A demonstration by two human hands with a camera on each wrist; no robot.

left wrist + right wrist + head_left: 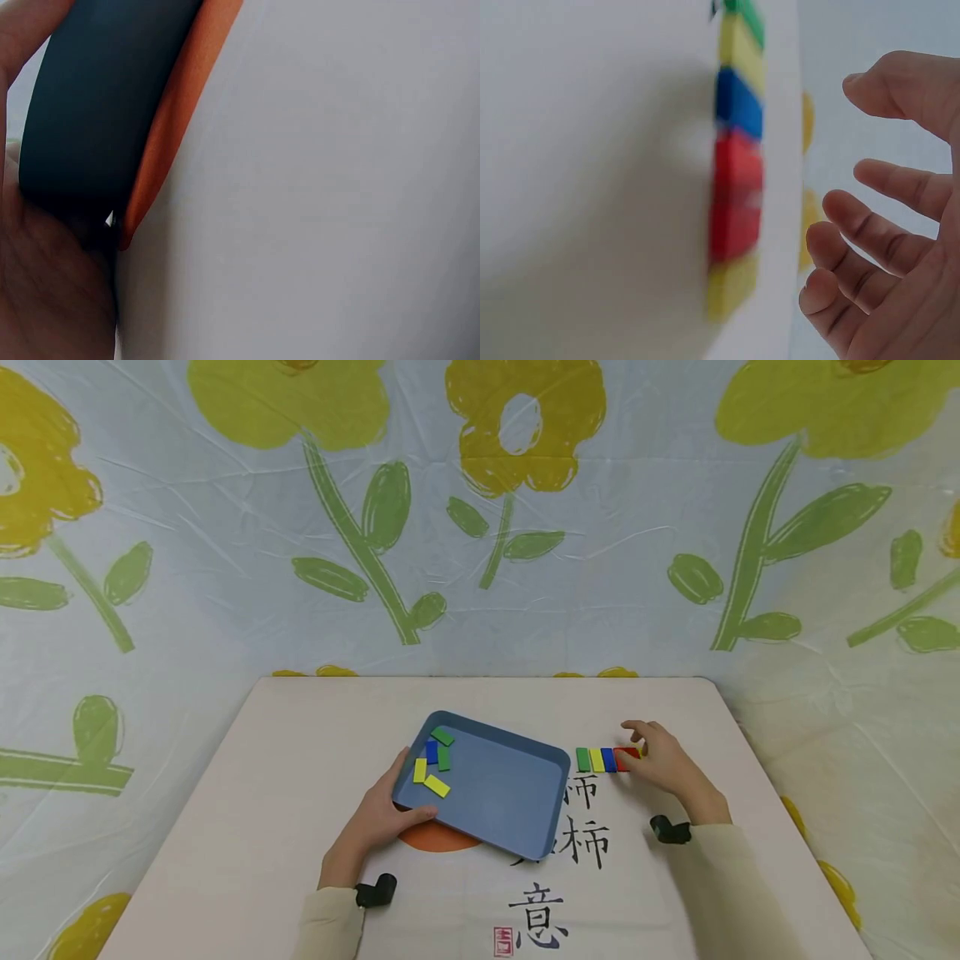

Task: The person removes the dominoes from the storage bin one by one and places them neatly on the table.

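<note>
Left hand (378, 812) clamped on the side of a blue rectangular tray (498, 793), five green, blue and yellow rectangular blocks (437, 786) inside! And right of the tray, the right hand (673, 770), fingers parted, hovers by a green-yellow-blue-red-red-yellow block row (608, 760) on the pale tabletop (247, 827).

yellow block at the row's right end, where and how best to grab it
Probably pinch the yellow block by its short ends, right hand coming from above: it lies flat, a red block crowds one long side, and both ends look free.
</note>
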